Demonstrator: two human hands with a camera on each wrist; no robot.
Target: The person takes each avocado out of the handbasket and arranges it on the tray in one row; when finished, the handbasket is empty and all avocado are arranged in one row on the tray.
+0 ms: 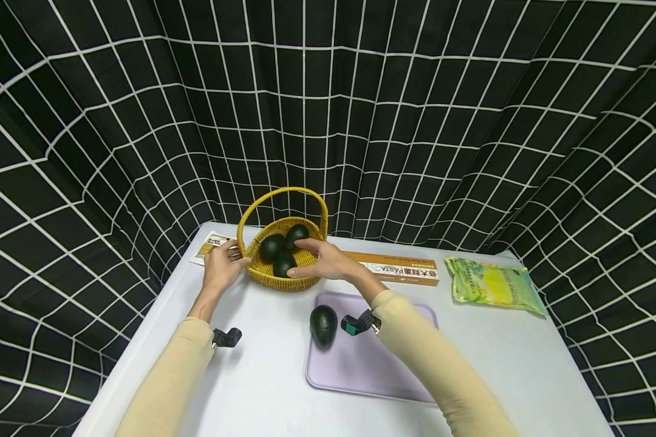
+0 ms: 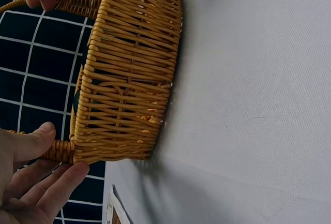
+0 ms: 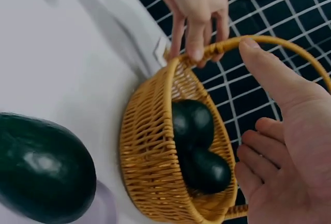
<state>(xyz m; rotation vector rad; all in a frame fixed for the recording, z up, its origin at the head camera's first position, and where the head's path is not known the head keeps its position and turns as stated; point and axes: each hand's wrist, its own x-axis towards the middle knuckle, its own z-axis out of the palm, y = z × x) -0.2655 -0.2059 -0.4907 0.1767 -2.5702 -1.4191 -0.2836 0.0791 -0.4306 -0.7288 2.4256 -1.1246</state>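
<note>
A yellow wicker basket (image 1: 287,282) with a tall hoop handle stands at the back of the table, holding dark green avocados (image 1: 272,247). At the basket's left side my left hand (image 1: 220,266) pinches the foot of the handle between thumb and fingers, as the left wrist view (image 2: 31,182) also shows. Over the basket's right side reaches my right hand (image 1: 325,260), its thumb and fingers apart and nothing held. The right wrist view shows that palm (image 3: 305,131) beside the handle. Another avocado (image 1: 324,326) lies on the left part of a pale purple tray (image 1: 355,370).
Behind the tray lies a long orange and white pasta box (image 1: 399,269). To its right is a green and yellow packet (image 1: 494,285). A small printed packet (image 1: 210,243) sits behind my left hand. A black curtain with white grid lines (image 1: 339,109) surrounds the white table (image 1: 257,376).
</note>
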